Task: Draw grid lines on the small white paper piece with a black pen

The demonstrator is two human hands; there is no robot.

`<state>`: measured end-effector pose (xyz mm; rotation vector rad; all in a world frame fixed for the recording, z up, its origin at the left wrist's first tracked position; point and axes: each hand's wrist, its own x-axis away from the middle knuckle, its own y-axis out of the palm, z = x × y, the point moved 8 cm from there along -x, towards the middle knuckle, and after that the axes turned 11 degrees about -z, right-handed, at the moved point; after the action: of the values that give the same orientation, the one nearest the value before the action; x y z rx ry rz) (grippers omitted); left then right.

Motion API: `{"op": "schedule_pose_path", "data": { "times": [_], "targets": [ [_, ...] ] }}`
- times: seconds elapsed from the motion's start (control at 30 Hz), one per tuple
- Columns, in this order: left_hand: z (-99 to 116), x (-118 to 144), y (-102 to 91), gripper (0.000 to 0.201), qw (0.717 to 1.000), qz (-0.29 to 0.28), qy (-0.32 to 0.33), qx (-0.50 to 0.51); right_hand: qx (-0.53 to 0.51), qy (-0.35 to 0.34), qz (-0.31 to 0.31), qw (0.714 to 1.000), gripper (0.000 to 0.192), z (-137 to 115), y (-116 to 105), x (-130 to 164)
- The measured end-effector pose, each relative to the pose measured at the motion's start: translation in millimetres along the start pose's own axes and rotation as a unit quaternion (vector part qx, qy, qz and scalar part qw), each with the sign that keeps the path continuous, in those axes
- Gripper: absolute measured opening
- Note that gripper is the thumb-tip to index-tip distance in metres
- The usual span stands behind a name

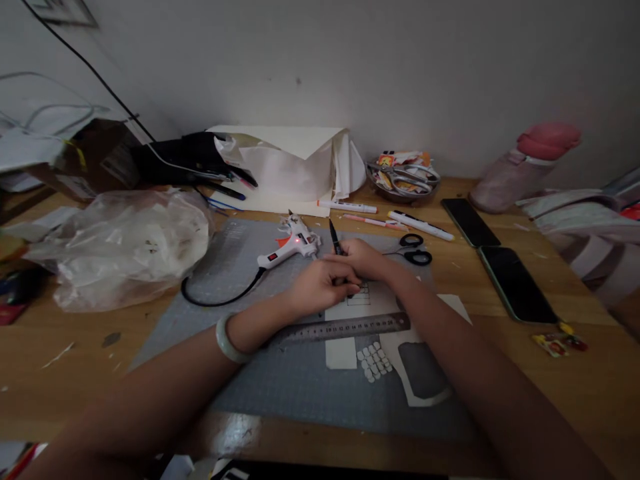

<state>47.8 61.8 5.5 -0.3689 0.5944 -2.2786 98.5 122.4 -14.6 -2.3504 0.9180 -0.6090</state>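
a steel ruler [360, 327] lies across the grey cutting mat [280, 393] on the wooden worktop [575, 400], and both hands are just beyond it. the right hand [364, 259] holds a black pen [335, 235], which juts up from its grip and leans to the left. the left hand [320, 288], below a pale bangle [230, 340], is narrow, its fingers curled in; one cannot tell whether it pinches anything, or whether it touches the right hand, as the two overlap in view.

a white sheet [383, 303] with a drawn grid shows just beyond the ruler, under the hands. on the ruler's near side a white paper patch [341, 353] shows; whether it joins the sheet beneath the ruler is unclear. beside the patch, also on the near side, are small rounded white pieces [375, 362] and a cut-out paper frame [411, 393], partly behind the right forearm.

farther beyond the ruler, to the left, lies a white glue gun [297, 245] with a lit red light; to the right are black-handled scissors [406, 249]. two phones [517, 283] lie well right of the ruler.
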Motion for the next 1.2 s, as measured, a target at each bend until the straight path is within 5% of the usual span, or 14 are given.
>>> {"op": "schedule_pose_path", "data": {
  "times": [0.33, 0.67, 1.2],
  "targets": [
    [6, 4, -1.7, 0.010, 1.000, 0.004, 0.022, -0.005, 0.005, -0.027, -0.072, 0.997, 0.014, 1, 12, -5],
    [7, 5, -0.9, 0.009, 0.999, 0.000, 0.012, -0.046, 0.128, -0.014, -0.096, 0.987, 0.007, 6, 19, -8],
    [8, 5, -2.4, 0.010, 0.999, 0.017, 0.022, -0.047, 0.053, -0.018, -0.081, 0.995, 0.023, 2, 14, -7]
  ]
}}
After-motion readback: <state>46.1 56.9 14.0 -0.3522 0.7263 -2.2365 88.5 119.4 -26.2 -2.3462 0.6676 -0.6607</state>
